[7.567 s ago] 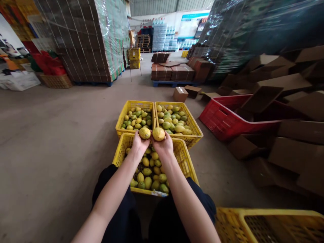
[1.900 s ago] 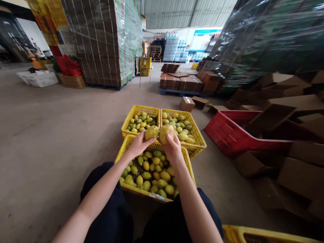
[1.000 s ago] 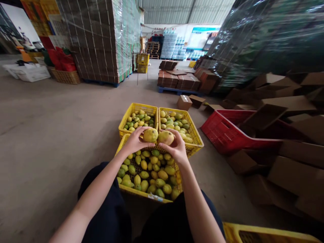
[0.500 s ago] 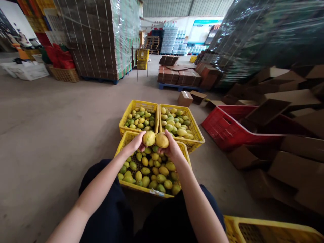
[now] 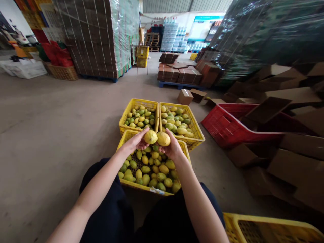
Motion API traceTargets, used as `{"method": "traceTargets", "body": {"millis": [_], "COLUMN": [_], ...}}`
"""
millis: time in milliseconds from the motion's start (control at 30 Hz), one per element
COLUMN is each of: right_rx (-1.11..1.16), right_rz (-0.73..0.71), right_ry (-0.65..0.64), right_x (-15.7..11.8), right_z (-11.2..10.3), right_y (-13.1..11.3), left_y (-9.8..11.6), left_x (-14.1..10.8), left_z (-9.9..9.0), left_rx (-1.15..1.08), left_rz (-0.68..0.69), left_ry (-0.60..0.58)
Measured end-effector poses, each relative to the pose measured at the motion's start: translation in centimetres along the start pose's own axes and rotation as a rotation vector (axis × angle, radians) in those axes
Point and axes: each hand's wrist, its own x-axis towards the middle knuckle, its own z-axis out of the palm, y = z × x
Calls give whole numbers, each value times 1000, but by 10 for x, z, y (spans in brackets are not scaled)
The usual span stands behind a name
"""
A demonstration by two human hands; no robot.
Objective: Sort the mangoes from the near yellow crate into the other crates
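Above the near yellow crate (image 5: 153,191), my left hand (image 5: 138,141) is closed on a yellow lemon (image 5: 151,137). My right hand (image 5: 173,145) grips another yellow lemon (image 5: 163,139) just beside it, the two fruits nearly touching. Green and yellow lemons (image 5: 161,178) lie in the near crate, with some of its dark bottom showing at the left. Beyond it stand a back left yellow crate (image 5: 122,123) and a back right yellow crate (image 5: 199,135), both holding similar fruit.
A red crate (image 5: 222,131) with cardboard stands at the right, among piled open boxes (image 5: 296,165). Another yellow crate (image 5: 273,222) is at the lower right. Flattened cartons lie on a blue pallet (image 5: 168,84) ahead. Wrapped stacks (image 5: 93,40) rise behind.
Both hands have shifted very slightly to the right with their lemons. The lemon in my right hand looks turned a little. The crates have stayed in place.
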Motion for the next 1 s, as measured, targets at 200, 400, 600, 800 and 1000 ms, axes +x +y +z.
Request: {"method": "traceTargets", "body": {"millis": [200,400,600,800,1000], "right_rx": [-10,10,63,172,343], "right_rz": [-7,-4,-28,-226,-304], "right_ry": [27,-2,80,193,18], "right_x": [1,1,0,-2,-6], "right_z": [1,-1,2,7,-8], "right_y": [2,1,-2,-6,-11], "left_y": [-1,2,3,4,16], "left_x": [-3,-5,2,12,11], "left_z": [9,17,23,36,40], "left_rx": [48,49,-10,-171,-485], "left_rz": [91,48,56,191,226], "left_ry": [141,173,163,128,1]}}
